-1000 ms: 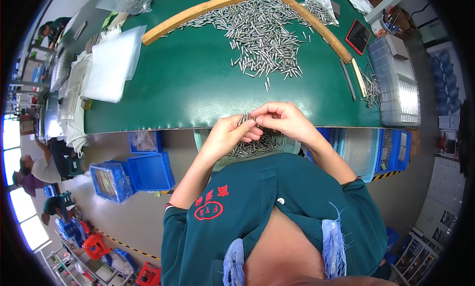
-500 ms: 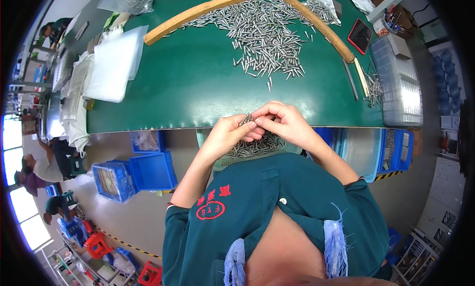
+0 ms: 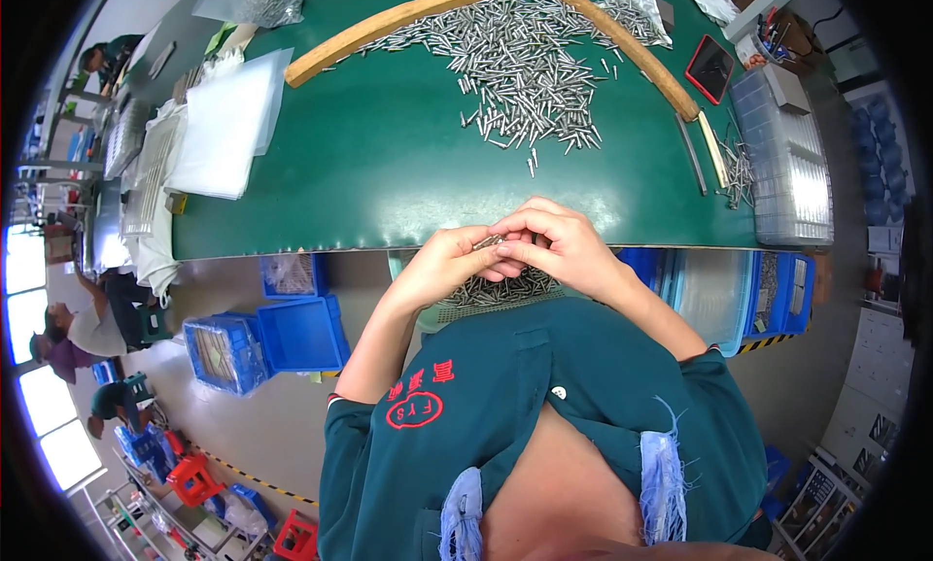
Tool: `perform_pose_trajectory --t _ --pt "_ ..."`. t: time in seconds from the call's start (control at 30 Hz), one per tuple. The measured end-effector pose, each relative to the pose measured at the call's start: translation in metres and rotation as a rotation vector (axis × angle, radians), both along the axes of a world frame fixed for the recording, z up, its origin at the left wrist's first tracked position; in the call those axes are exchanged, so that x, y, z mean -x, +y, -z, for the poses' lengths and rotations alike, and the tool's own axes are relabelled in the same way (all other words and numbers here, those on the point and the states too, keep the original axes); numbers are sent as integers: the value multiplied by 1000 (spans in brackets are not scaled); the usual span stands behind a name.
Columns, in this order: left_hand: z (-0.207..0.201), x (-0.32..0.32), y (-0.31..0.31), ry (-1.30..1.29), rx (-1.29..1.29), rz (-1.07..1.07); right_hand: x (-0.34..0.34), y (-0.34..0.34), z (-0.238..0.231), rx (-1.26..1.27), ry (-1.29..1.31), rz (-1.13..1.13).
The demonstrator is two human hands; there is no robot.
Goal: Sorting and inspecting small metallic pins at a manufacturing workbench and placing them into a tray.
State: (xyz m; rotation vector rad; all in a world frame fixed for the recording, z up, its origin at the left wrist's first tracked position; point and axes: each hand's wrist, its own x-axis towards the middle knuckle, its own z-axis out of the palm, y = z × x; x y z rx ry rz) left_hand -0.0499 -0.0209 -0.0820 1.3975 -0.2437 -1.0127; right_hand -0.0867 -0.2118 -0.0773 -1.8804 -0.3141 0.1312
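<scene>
My left hand [image 3: 449,266] and my right hand [image 3: 562,246] meet at the near table edge, fingertips touching. A few small tapered metal pins [image 3: 489,240] show in the curled fingers of my left hand. The thumb and forefinger of my right hand are closed at these pins; whether they pinch one is hidden. Just below both hands, a pale green mesh basket [image 3: 452,314] holds a heap of similar pins [image 3: 505,290]. Beyond my hands, a large pile of loose pins [image 3: 525,75] spreads over the green table [image 3: 369,172].
Two wooden strips [image 3: 418,19] fence the pile's far side. Plastic sheets [image 3: 225,124] lie at left. At right are a red-edged phone [image 3: 710,69], a metal rod [image 3: 691,155] and clear plastic boxes [image 3: 777,163]. Blue crates [image 3: 303,334] stand below the table; people [image 3: 83,323] are at far left.
My fingers have closed further over the pins, so fewer of them show. My right fingertips have shifted slightly against my left hand. The pile on the table looks the same.
</scene>
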Motion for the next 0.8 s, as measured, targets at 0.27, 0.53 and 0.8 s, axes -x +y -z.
perform_pose_trajectory --t 0.27,0.53,0.8 --pt "8 -2 -1 93 65 -8 1 3 -6 43 -44 -6" --pt "0 -3 -6 -18 13 32 -6 -3 5 -425 458 75" --pt "-13 2 -2 0 113 9 -10 -14 40 -1436 1035 53"
